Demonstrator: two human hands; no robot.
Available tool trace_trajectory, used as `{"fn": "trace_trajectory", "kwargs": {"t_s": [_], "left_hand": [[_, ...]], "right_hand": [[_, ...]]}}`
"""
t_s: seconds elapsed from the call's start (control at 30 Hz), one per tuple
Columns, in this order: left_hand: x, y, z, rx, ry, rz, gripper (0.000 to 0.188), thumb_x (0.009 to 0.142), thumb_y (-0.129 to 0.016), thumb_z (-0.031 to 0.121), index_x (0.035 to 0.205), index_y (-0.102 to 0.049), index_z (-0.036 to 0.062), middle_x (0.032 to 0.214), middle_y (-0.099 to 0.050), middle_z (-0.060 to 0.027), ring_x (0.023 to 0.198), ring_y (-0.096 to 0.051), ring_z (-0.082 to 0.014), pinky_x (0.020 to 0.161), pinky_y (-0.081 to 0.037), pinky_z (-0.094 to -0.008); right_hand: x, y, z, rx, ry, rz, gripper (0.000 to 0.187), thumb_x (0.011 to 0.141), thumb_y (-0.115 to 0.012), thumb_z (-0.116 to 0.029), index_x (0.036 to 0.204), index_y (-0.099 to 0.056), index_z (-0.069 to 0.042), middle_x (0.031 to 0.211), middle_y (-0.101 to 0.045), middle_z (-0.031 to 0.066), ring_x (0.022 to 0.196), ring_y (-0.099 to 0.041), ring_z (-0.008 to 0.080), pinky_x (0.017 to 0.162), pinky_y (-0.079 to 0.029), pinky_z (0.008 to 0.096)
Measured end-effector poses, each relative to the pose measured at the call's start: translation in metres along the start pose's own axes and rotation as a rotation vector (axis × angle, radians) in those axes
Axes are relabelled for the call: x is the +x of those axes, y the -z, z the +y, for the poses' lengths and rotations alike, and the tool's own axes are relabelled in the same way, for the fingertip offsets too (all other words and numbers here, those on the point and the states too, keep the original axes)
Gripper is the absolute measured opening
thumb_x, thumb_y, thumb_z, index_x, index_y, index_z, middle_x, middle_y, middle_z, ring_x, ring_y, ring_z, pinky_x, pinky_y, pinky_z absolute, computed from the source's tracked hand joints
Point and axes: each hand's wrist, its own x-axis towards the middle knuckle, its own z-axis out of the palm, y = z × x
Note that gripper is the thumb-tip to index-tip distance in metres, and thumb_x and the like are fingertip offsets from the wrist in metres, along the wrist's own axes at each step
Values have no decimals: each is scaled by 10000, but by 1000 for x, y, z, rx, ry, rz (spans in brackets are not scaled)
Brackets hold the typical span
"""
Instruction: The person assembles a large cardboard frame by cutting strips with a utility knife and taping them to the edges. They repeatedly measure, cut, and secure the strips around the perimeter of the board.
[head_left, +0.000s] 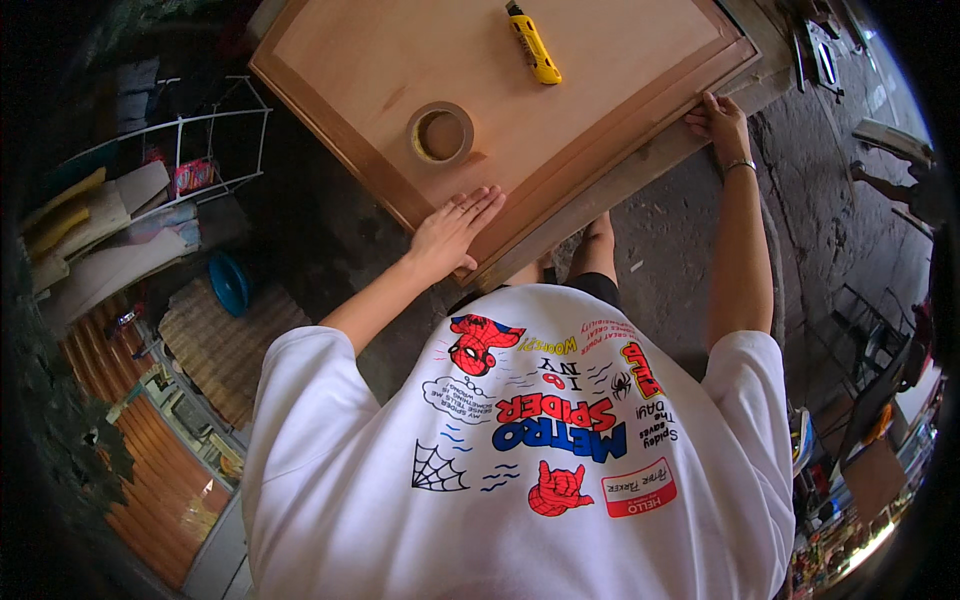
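A wooden panel point(400, 60) with a raised, darker brown border lies before me, one corner pointing toward my body. My left hand point(455, 232) rests flat on the border by that corner, fingers stretched out. At the panel's right-hand edge, my right hand point(718, 122) has its fingers curled in and pinched close to the rim; whatever lies between them is too small to make out. A roll of brown tape point(462, 140) sits on the panel just beyond my left hand. Farther off lies a yellow utility knife point(536, 48), also on the panel.
A wooden board point(600, 205) runs beneath the panel's near right edge. On the left stand a white metal rack point(180, 150), stacked sheets point(110, 205) and a blue basin point(229, 284). Dark concrete floor point(800, 190) spreads to the right, where another person's arm point(885, 180) shows at the far side.
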Motion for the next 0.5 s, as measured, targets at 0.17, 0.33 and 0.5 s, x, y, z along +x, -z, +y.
{"fn": "trace_trajectory", "kwargs": {"t_s": [0.17,0.33,0.5], "left_hand": [[-25,-3,-4,-63,88,-76,1449,645,-904,511,1677,25,95,1766,-46,-87,1624,-80,-260,1308,-148,-409],[-38,-4,-10,-338,331,223,1289,704,-911,445,1658,-140,51,1730,-190,-149,1598,-191,-300,1295,-195,-455],[-72,-101,72,-817,951,781,860,897,-813,330,1534,-351,-16,1530,-439,-287,1435,-440,-366,1178,-356,-508]], "right_hand": [[4,-3,4,-5,3,-4,352,1043,-665,-242,1207,-600,63,939,-733,139,756,-762,228,640,-637,306],[33,22,37,-325,214,238,509,1005,-703,-366,1271,-573,48,945,-733,165,773,-760,282,667,-609,397],[-31,-52,42,-935,545,694,837,849,-798,-575,1443,-479,-79,1479,-489,263,1364,-462,478,1082,-381,631]]}}
